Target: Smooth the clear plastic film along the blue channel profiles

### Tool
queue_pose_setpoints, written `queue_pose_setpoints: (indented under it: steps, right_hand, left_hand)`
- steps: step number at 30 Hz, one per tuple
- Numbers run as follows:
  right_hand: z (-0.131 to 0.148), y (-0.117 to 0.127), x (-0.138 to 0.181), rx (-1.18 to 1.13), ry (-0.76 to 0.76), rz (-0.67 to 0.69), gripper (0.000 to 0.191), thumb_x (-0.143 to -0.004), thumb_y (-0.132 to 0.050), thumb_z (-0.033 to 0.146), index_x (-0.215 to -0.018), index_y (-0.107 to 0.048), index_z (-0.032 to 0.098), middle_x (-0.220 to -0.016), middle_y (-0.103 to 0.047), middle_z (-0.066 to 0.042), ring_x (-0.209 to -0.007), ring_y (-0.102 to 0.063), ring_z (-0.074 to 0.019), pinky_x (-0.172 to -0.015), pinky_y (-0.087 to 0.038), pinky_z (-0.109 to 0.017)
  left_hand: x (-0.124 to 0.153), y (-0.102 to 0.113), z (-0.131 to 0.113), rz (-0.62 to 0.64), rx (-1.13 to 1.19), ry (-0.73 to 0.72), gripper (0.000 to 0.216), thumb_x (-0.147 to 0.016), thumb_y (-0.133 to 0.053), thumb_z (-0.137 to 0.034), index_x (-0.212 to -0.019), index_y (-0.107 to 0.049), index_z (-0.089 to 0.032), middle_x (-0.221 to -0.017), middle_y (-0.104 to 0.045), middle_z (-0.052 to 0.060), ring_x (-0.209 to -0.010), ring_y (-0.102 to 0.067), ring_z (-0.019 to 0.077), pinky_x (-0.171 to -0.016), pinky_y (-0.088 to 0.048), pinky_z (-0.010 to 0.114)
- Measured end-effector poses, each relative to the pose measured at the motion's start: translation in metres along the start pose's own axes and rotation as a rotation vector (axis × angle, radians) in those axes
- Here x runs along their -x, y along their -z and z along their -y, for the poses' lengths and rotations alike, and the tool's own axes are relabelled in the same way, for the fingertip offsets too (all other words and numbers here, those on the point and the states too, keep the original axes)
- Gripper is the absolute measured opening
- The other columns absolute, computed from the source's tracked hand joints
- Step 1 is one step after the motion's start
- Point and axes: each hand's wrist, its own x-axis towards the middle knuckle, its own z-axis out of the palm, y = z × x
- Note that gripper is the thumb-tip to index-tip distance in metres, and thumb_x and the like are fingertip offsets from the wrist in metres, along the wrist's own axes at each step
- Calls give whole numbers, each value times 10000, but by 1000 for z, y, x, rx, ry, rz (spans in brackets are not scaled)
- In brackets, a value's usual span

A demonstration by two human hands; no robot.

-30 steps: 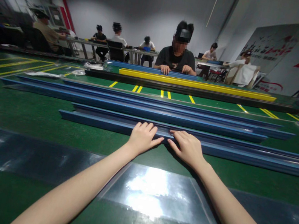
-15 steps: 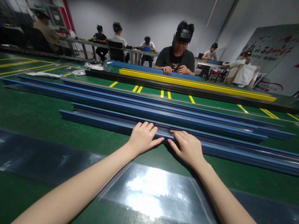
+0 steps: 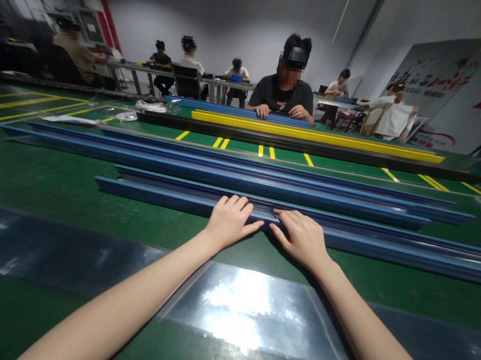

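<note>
Across the green surface [image 3: 58, 192]: nearest blue channel [image 3: 377, 243]; on its near side, clear film [image 3: 289, 329]; just beyond it, more blue channels [image 3: 240, 179]; farther beyond it, yellow tape lines [image 3: 261, 151], black strip [image 3: 301, 146], yellow strip [image 3: 316, 137].

Green table [image 3: 59, 186], yellow tape lines [image 3: 261, 151] far side. Yellow rail [image 3: 316, 137] far, black rail [image 3: 310, 148] just nearer. Crumpled plastic [image 3: 151, 107] far left. Shiny film strip [image 3: 48, 249] flat, near. Person in dark shirt [image 3: 265, 91] beyond table; black chair [image 3: 186, 80] farther left. Red-fist banner [image 3: 472, 90] far right.

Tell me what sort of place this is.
Probably a workshop or assembly room: long blue channels lie on a green work surface, and people sit at tables behind.
</note>
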Motion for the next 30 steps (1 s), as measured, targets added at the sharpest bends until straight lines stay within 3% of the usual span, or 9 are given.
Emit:
queue_pose_setpoints:
  steps: [30]
  right_hand:
    - [0, 0, 0, -1, 4, 6, 365, -880, -348, 388, -1030, -577, 147, -1047, -636, -87, -928, -567, -184, -749, -401, -284]
  left_hand:
    - [0, 2, 0, 30, 21, 12, 414, -846, -370, -508, -847, -587, -155, -903, -610, 95, -835, -524, 220, -702, -336, 339]
